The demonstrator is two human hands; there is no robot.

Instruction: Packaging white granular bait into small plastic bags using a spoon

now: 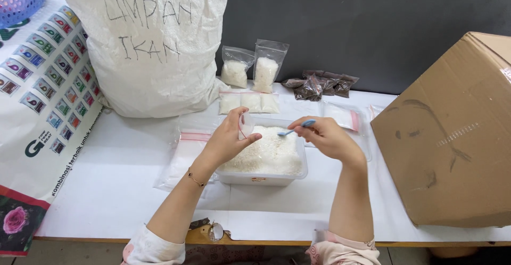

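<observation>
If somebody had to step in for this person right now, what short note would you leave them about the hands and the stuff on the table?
Left hand: holds a small clear bag open over the tub.
Right hand: holds a blue spoon, its tip at the white granules.
Plastic tub: mid-table, full of granules.
Done: filled bags stand and lie behind the tub.
Left: the held bag looks unfilled; empty zip bags lie left of the tub.

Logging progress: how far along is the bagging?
Done: two filled bags stand upright at the wall, with more flat before them. In hand: left hand holds a small clear bag open, right hand a blue spoon. Left: the tub is nearly full, with empty bags beside it.
</observation>
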